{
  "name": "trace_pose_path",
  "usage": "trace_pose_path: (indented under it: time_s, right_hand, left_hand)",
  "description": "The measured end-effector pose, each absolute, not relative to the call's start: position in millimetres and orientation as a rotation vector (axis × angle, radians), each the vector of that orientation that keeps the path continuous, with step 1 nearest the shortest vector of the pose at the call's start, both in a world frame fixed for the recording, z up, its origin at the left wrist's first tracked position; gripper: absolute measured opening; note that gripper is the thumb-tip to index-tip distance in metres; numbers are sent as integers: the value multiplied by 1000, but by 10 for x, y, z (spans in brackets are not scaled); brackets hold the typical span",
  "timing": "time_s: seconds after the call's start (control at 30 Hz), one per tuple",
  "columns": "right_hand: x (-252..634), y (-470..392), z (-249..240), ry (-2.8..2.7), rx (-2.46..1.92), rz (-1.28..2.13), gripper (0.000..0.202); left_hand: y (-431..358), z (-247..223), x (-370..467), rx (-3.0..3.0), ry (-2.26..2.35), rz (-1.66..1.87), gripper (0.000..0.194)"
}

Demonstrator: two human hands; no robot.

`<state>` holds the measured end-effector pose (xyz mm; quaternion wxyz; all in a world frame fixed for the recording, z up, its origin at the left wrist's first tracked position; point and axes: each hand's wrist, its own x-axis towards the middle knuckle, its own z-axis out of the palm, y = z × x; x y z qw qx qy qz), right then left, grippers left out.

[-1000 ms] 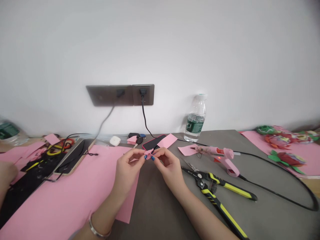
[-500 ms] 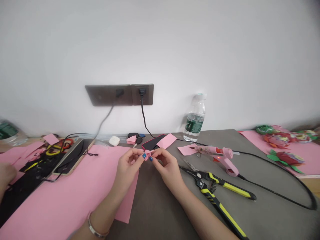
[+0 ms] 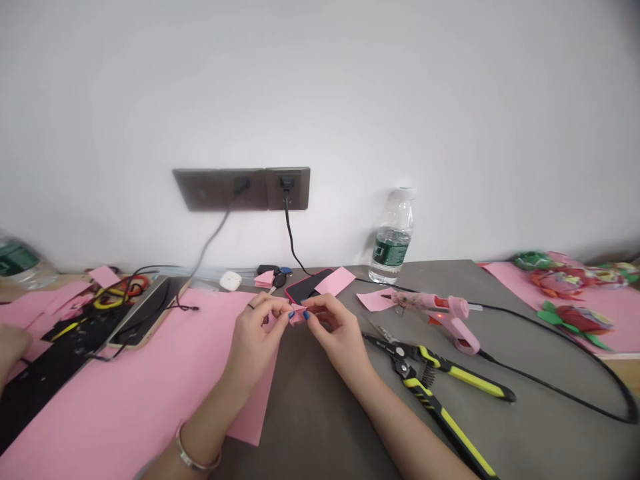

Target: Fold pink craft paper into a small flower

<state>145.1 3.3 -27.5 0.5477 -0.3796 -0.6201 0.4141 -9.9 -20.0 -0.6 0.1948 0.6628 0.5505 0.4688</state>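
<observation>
A small folded piece of pink paper point(image 3: 299, 315) is pinched between my two hands at the middle of the view. My left hand point(image 3: 259, 337) holds its left side with thumb and fingertips. On the right side, the thumb and fingers of my right hand point(image 3: 337, 331) grip it too. Under my left forearm lies a large pink sheet point(image 3: 165, 373) on the grey table point(image 3: 320, 427). Just behind my hands, a pink paper rectangle point(image 3: 336, 281) rests partly on a red-edged phone point(image 3: 303, 289).
Right of my hands are a pink glue gun point(image 3: 435, 303), its nose over pink paper, yellow-black pliers point(image 3: 425, 373) and a bottle point(image 3: 393, 240). Paper flowers point(image 3: 575, 317) lie far right. At left are another phone point(image 3: 147, 313), cables and another person's hand point(image 3: 13, 343).
The fingers of my left hand have shifted slightly on the small pink paper, which has turned a little and shows more of its folded side. The whole view has moved slightly.
</observation>
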Motion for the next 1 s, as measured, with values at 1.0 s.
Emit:
trace_pose_path:
  time_s: [1.0]
  right_hand:
    - [1536, 167, -340, -1345, -891, 1023, 9]
  left_hand:
    - [-192, -46, -87, 2070, 1458, 1308, 11]
